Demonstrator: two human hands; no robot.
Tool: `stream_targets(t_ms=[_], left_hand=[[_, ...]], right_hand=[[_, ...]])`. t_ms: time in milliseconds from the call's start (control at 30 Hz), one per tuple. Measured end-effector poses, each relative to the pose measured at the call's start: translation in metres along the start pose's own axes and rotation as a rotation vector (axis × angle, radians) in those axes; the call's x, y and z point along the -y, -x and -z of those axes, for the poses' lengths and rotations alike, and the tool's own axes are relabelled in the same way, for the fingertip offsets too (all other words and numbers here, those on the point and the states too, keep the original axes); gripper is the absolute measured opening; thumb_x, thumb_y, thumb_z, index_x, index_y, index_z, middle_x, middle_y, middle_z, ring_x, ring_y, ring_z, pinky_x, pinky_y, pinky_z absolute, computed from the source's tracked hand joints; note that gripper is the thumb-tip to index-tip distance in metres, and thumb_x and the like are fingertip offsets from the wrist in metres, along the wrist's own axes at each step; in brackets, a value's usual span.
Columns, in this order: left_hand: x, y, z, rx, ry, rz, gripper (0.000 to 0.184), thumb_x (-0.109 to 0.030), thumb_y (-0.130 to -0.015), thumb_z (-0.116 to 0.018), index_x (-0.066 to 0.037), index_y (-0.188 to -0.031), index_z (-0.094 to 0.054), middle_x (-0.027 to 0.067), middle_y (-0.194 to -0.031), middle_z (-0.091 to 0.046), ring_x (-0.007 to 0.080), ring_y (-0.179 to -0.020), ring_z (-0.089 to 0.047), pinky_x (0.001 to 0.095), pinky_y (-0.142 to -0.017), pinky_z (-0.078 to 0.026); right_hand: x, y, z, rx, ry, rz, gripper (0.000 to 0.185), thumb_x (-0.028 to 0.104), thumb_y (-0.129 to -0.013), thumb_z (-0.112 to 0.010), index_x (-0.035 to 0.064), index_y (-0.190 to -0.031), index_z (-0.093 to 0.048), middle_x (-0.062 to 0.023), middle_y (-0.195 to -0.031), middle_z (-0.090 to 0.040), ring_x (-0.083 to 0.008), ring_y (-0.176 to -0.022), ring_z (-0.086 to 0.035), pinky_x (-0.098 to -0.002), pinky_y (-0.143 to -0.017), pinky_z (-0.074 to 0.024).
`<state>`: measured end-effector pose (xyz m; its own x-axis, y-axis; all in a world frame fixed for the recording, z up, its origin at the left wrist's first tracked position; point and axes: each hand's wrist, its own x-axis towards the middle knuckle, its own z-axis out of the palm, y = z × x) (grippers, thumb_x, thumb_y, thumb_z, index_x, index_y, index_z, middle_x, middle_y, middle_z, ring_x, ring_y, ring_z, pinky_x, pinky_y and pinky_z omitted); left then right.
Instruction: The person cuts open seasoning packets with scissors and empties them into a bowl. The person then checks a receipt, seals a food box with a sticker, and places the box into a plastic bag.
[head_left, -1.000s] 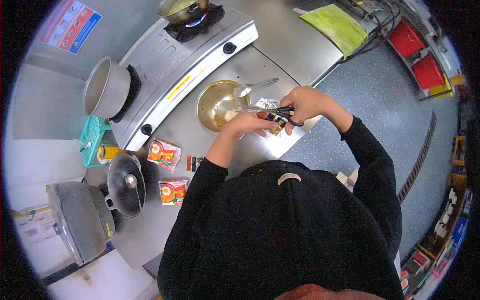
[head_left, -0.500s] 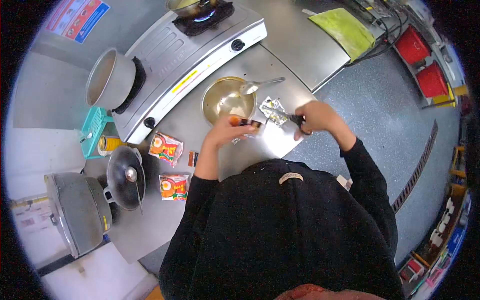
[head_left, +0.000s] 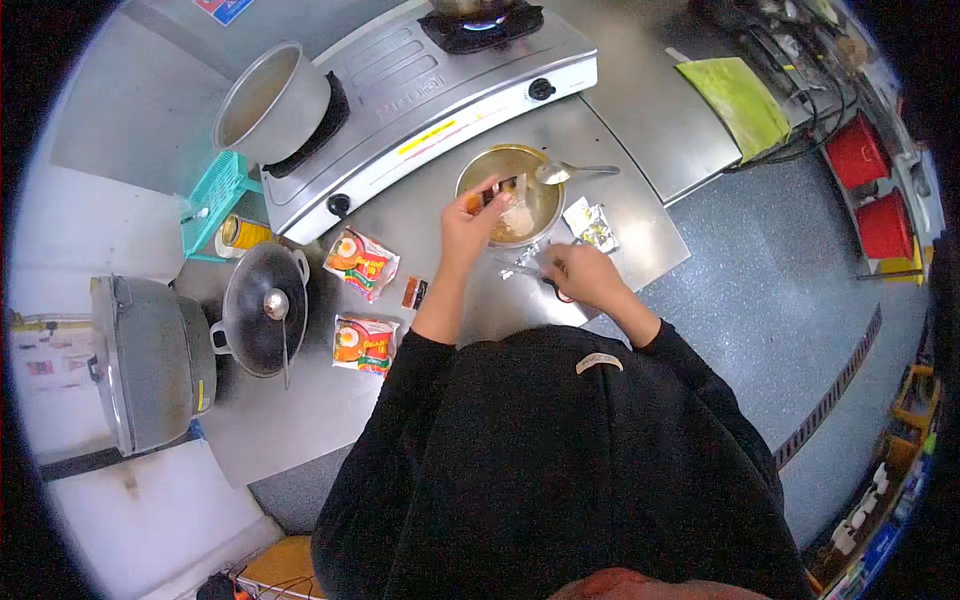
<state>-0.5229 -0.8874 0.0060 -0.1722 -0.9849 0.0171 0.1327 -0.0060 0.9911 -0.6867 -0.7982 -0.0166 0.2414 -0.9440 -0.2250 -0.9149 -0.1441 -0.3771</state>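
All places are referenced to the metal bowl point(head_left: 505, 153) on the bench point(head_left: 300, 415). On the near left of the bowl, two noodle packets point(head_left: 362, 262) are laid out, one nearer than the other, with small flat sachets point(head_left: 415, 292) placed between them and the bowl.

On the near right of the bowl, scissors point(head_left: 515, 267) are gripped by the closed right hand point(head_left: 590, 275). The blades are pointed leftward, in front of the bowl's near rim; the fingers are blurred. A foil wrapper point(head_left: 592, 225) is located just right of the bowl.

A dark sachet point(head_left: 508, 185) is pinched between thumb and fingers of the left hand point(head_left: 465, 228). The sachet is held above the bowl's left part, its long axis directed roughly from the fingertips toward the right rim. The bowl is approached more closely by the left hand. Pale contents point(head_left: 517, 222) are seen inside.

A spoon point(head_left: 553, 173) is rested on the bowl's far-right rim. Beyond the bowl, a lit gas stove point(head_left: 400, 130) is positioned, with a deep pot point(head_left: 300, 112) supported at its left end.
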Motion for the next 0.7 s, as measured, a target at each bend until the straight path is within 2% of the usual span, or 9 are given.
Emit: stream_targets(t_ms=[67, 100, 167, 233, 300, 400, 533, 633, 700], left_hand=[[0.007, 0.000, -0.007, -0.038, -0.039, 0.003, 0.035, -0.009, -0.074, -0.066, 0.004, -0.105, -0.057, 0.0035, -0.085, -0.059, 0.0054, -0.068, -0.052, 0.0185, -0.061, -0.044], [0.008, 0.001, -0.013, -0.073, -0.080, 0.010, 0.036, -0.009, -0.074, -0.066, 0.004, -0.106, -0.056, 0.0034, -0.085, -0.059, 0.0049, -0.067, -0.051, 0.0186, -0.061, -0.043], [0.026, -0.005, -0.023, -0.100, -0.039, -0.094, 0.037, -0.012, -0.075, -0.066, 0.002, -0.107, -0.056, 0.0033, -0.081, -0.060, 0.0048, -0.065, -0.050, 0.0186, -0.059, -0.042], [0.035, -0.009, -0.029, -0.185, -0.089, -0.086, 0.039, -0.017, -0.074, -0.067, -0.001, -0.108, -0.056, 0.0041, -0.077, -0.061, 0.0061, -0.063, -0.050, 0.0199, -0.057, -0.042], [0.029, -0.007, -0.036, -0.211, -0.029, -0.070, 0.041, -0.019, -0.073, -0.067, -0.002, -0.109, -0.056, 0.0055, -0.076, -0.062, 0.0078, -0.060, -0.051, 0.0231, -0.064, -0.043], [0.042, -0.013, -0.032, -0.263, -0.081, -0.088, 0.042, -0.021, -0.073, -0.068, -0.002, -0.108, -0.057, 0.0065, -0.081, -0.062, 0.0090, -0.067, -0.053, 0.0277, -0.073, -0.041], [0.044, -0.017, -0.024, -0.206, -0.189, -0.122, 0.060, -0.024, -0.071, -0.069, 0.000, -0.119, -0.045, 0.0127, -0.101, -0.056, 0.0145, -0.088, -0.052, 0.0302, -0.086, -0.036], [0.032, -0.023, -0.011, -0.262, -0.108, -0.252, 0.071, -0.029, -0.069, -0.071, 0.000, -0.125, -0.037, 0.0172, -0.110, -0.050, 0.0218, -0.096, -0.051, 0.0324, -0.089, -0.034], [0.031, -0.034, 0.010, -0.327, -0.079, -0.326, 0.075, -0.031, -0.068, -0.071, 0.001, -0.126, -0.035, 0.0192, -0.113, -0.048, 0.0262, -0.098, -0.050, 0.0337, -0.091, -0.034]], right_hand=[[0.024, -0.007, 0.015, -0.304, -0.713, -0.130, 0.029, 0.026, -0.083, -0.049, 0.0037, -0.100, -0.053, -0.0124, -0.078, -0.059, -0.0211, -0.075, -0.059, -0.0349, -0.066, -0.0470], [0.033, -0.017, 0.014, -0.307, -0.709, -0.126, 0.029, 0.026, -0.083, -0.049, 0.0037, -0.100, -0.053, -0.0124, -0.078, -0.059, -0.0211, -0.075, -0.059, -0.0349, -0.066, -0.0470], [0.042, -0.041, 0.009, -0.289, -1.725, -0.298, 0.030, 0.027, -0.092, -0.036, 0.0043, -0.109, -0.045, -0.0100, -0.092, -0.056, -0.0177, -0.085, -0.055, -0.0315, -0.073, -0.0443], [0.042, -0.055, 0.006, -0.186, -1.961, -0.221, 0.027, 0.022, -0.093, -0.030, 0.0041, -0.112, -0.039, -0.0099, -0.102, -0.051, -0.0205, -0.092, -0.053, -0.0337, -0.082, -0.0417], [0.050, -0.066, 0.006, -0.337, -2.182, -0.206, 0.025, 0.021, -0.093, -0.030, 0.0038, -0.108, -0.042, -0.0091, -0.098, -0.052, -0.0200, -0.089, -0.054, -0.0343, -0.082, -0.0431], [0.052, -0.069, 0.007, -0.316, -2.246, -0.153, 0.023, 0.020, -0.092, -0.034, 0.0045, -0.107, -0.042, -0.0095, -0.099, -0.052, -0.0191, -0.088, -0.054, -0.0337, -0.082, -0.0448], [0.049, -0.078, 0.009, -0.313, -2.262, -0.234, 0.021, 0.019, -0.091, -0.039, 0.0045, -0.106, -0.043, -0.0075, -0.095, -0.054, -0.0179, -0.086, -0.055, -0.0302, -0.075, -0.0472], [0.031, -0.093, 0.013, -0.435, -1.969, -0.266, 0.017, 0.018, -0.090, -0.042, 0.0037, -0.096, -0.049, -0.0047, -0.087, -0.057, -0.0169, -0.080, -0.057, -0.0286, -0.068, -0.0474], [0.018, -0.105, 0.019, -0.614, -1.172, -0.299, 0.016, 0.017, -0.088, -0.045, 0.0040, -0.086, -0.055, -0.0073, -0.077, -0.060, -0.0196, -0.073, -0.059, -0.0296, -0.061, -0.0464]])
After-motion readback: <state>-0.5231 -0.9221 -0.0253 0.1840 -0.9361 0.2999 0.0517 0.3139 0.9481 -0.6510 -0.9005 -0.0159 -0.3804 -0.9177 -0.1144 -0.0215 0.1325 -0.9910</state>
